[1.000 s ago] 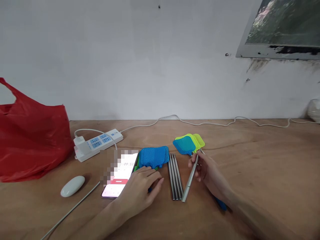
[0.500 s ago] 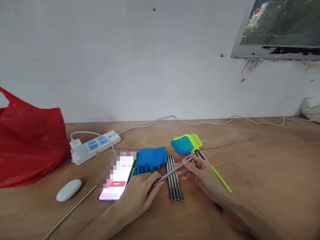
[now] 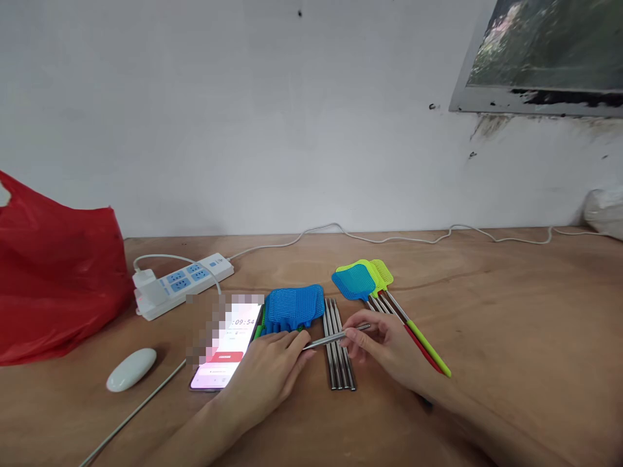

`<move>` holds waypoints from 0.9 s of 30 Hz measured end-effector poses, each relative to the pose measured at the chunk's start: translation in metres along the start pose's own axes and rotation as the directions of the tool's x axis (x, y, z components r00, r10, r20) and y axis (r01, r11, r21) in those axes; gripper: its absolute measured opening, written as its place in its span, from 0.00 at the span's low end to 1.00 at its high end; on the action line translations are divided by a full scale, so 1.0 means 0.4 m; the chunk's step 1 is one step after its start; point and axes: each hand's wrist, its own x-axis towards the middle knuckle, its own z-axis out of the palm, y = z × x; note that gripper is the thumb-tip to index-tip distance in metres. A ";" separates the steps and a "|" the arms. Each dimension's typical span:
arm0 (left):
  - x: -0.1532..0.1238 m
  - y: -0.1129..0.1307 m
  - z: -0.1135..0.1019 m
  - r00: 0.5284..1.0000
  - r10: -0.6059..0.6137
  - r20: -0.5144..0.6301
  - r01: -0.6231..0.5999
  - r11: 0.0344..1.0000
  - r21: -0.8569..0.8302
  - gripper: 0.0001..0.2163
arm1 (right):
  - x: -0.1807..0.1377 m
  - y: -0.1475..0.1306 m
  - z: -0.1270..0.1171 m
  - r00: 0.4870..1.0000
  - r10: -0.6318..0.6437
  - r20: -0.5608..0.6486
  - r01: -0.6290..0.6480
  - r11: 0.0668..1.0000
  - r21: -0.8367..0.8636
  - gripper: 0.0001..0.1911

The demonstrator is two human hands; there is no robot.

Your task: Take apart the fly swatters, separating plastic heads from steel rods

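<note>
A thin silver metal rod (image 3: 325, 340) lies between my hands, slanting slightly up to the right. My left hand (image 3: 272, 363) is closed on its left end, the fingertips partly hidden. Pinching the rod near its other end is my right hand (image 3: 382, 340). Beneath it, several similar metal rods (image 3: 337, 363) lie side by side on the table. Blue mesh fly swatter heads (image 3: 296, 306) are piled beyond my left hand, with blue and green handle pieces partly covered. Past my right hand, fly swatters with blue and yellow-green heads (image 3: 355, 282) lie together, their metal shafts running towards me.
A lit phone (image 3: 228, 347) lies left of my left hand, partly pixelated. Farther left are a white mouse (image 3: 131, 370), a white power strip (image 3: 185, 285) and a red plastic bag (image 3: 58, 279). A white cable (image 3: 389, 240) runs along the wall.
The rod has tipped to a flatter angle as my right hand lowered a little. More of the fly swatter handles, including a red one, shows beyond my right hand.
</note>
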 end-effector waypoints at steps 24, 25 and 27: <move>-0.002 0.036 -0.078 0.989 0.083 0.123 -0.061 0.983 -0.174 0.12 | -0.064 -0.066 -0.011 0.948 -0.172 0.266 0.293 0.798 -0.527 0.24; -0.009 0.030 -0.079 0.990 0.079 0.118 -0.053 0.977 -0.207 0.13 | -0.071 -0.066 -0.022 0.953 -0.172 0.250 0.283 0.802 -0.526 0.24; -0.030 0.011 -0.076 0.995 0.049 0.090 -0.026 0.971 -0.240 0.14 | -0.084 -0.066 -0.047 0.964 -0.184 0.191 0.259 0.811 -0.525 0.25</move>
